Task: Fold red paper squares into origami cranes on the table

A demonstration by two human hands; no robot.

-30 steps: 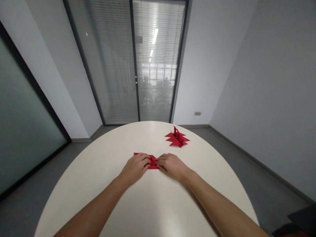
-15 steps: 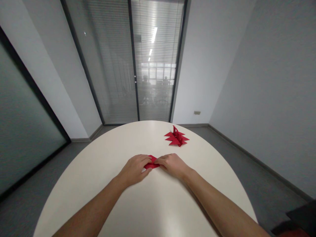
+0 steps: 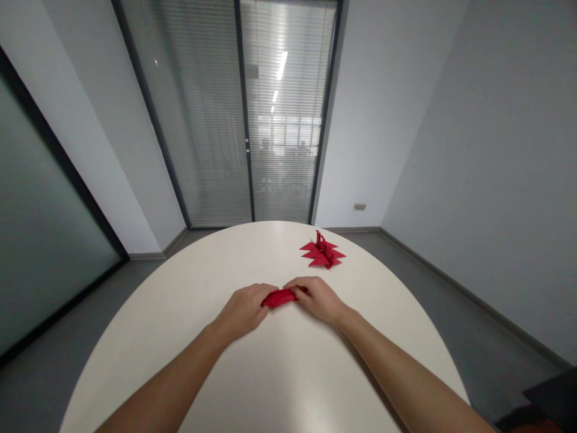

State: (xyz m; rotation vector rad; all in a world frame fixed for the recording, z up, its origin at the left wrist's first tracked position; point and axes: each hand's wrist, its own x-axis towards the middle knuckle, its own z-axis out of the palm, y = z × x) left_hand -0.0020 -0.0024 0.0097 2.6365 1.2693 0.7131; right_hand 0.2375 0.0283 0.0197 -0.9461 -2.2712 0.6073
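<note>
A small folded piece of red paper (image 3: 280,298) spans the gap between my hands, over the middle of the white table. Its left end is pinched by my left hand (image 3: 246,308), thumb below and fingers above. My right hand (image 3: 315,296) grips the right end with thumb and fingers curled together. Parts of both ends are hidden under the fingers. Beyond my right hand stand several red origami cranes (image 3: 323,251), set close together with their pointed wings out to the sides.
The round white table (image 3: 198,270) curves away on both sides. Behind it is a glass partition with blinds (image 3: 288,198), and grey walls stand left and right. A dark object (image 3: 552,400) shows at the lower right, beside the table.
The red paper has turned from lying flatter to showing a narrow, long side. My right hand has shifted slightly, now gripping its right end, and my left fingers have closed on the left end.
</note>
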